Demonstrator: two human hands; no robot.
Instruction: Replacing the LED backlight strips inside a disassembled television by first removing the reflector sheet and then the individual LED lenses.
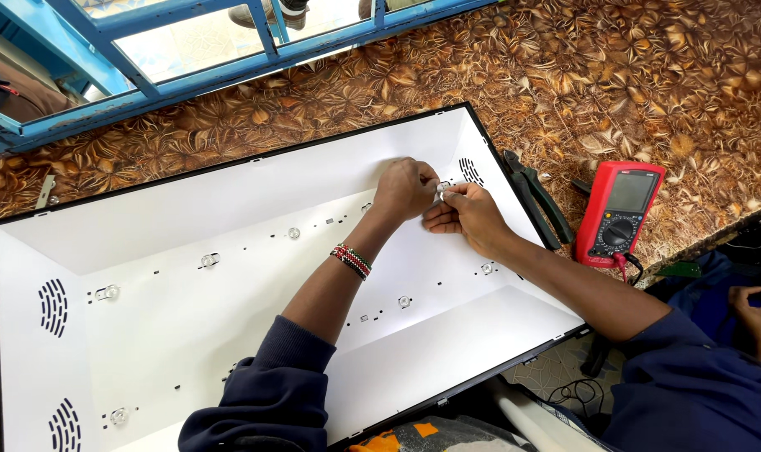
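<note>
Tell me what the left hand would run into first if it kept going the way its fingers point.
The left hand points right, toward the small lens piece pinched with the right hand. Those fingertips come first; beyond them sits the vent slot cluster on the white panel.

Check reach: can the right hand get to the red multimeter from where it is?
Probably yes. The right hand is at a small lens in the white panel, and the red multimeter lies just right of it on the patterned table; only the black pliers lie between, flat.
</note>
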